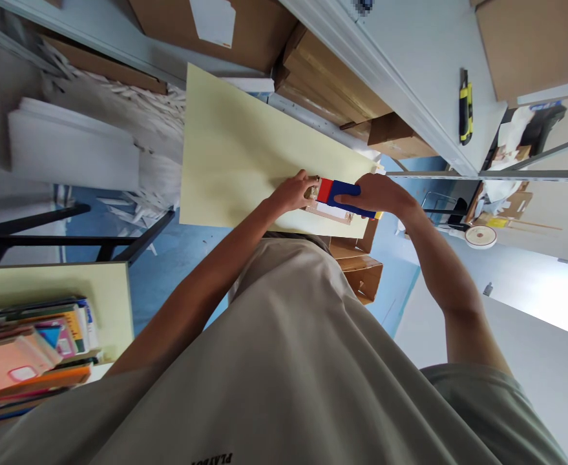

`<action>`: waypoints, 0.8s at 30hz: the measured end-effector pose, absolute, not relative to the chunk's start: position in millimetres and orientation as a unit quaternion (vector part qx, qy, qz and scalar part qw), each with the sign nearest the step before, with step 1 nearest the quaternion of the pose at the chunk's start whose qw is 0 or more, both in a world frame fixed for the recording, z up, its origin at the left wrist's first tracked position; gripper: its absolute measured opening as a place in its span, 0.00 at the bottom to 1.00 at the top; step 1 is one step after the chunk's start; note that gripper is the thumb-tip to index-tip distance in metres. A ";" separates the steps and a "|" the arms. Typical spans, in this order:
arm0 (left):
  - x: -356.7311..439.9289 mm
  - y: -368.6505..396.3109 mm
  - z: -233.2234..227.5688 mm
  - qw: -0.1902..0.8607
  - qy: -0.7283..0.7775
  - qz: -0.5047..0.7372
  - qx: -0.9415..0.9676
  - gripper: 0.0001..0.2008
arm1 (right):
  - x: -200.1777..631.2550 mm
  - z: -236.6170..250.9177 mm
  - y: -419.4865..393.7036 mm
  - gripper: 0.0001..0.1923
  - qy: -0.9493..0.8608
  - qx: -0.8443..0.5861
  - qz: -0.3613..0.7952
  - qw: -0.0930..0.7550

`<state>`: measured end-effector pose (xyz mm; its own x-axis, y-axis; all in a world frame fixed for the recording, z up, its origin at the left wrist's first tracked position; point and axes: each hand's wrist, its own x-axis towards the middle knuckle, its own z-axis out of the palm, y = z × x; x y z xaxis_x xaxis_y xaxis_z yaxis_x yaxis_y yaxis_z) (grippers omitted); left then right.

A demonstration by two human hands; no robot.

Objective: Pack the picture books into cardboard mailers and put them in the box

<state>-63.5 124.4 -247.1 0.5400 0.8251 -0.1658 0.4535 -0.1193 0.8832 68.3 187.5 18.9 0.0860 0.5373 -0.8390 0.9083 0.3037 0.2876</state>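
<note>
A long blue-and-red item (344,192) with a bit of yellow at its right end is held above a pale yellow tabletop (230,142); its exact kind is not clear. My right hand (380,194) is wrapped round the blue part from the right. At the other end, my left hand (293,192) has thumb and fingers curled at the item's left tip, where a small brownish, shiny part shows. Under the item lies a flat white piece with a brown edge (335,213), partly hidden by it.
Cardboard boxes (332,74) fill the shelf beyond the table. On a grey shelf top (424,71) lies a yellow-and-black utility knife (466,106). Stacked white sheets (73,145) stand at left. Several books (36,349) rest on another table. An open cardboard box (364,281) sits below.
</note>
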 end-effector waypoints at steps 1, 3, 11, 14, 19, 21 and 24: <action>-62.4 122.9 -249.4 0.497 0.441 0.198 0.721 0.28 | 73.0 20.0 189.0 0.39 0.642 0.559 -0.198 0.486; -60.7 120.4 -253.2 0.496 0.440 0.214 0.718 0.27 | 79.9 22.4 191.1 0.38 0.632 0.559 -0.211 0.493; -56.6 118.8 -253.7 0.488 0.417 0.182 0.745 0.29 | 105.3 15.2 191.6 0.40 0.647 0.536 -0.262 0.475; -54.8 121.1 -253.4 0.489 0.409 0.149 0.756 0.28 | 122.2 5.4 191.3 0.41 0.665 0.522 -0.263 0.465; -56.4 125.6 -254.8 0.488 0.439 0.154 0.738 0.30 | 144.6 -2.3 188.6 0.42 0.676 0.527 -0.257 0.446; -57.9 125.6 -254.6 0.480 0.449 0.162 0.736 0.30 | 152.5 -3.3 186.8 0.42 0.678 0.528 -0.265 0.438; -58.3 122.4 -253.4 0.463 0.463 0.162 0.738 0.31 | 166.3 -6.6 184.5 0.41 0.679 0.525 -0.285 0.427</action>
<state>-58.3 122.4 -253.4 0.5185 0.8338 -0.1898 0.5342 -0.1425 0.8333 166.3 184.5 -6.6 -0.0831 0.4698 -0.8788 0.9562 0.2859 0.0624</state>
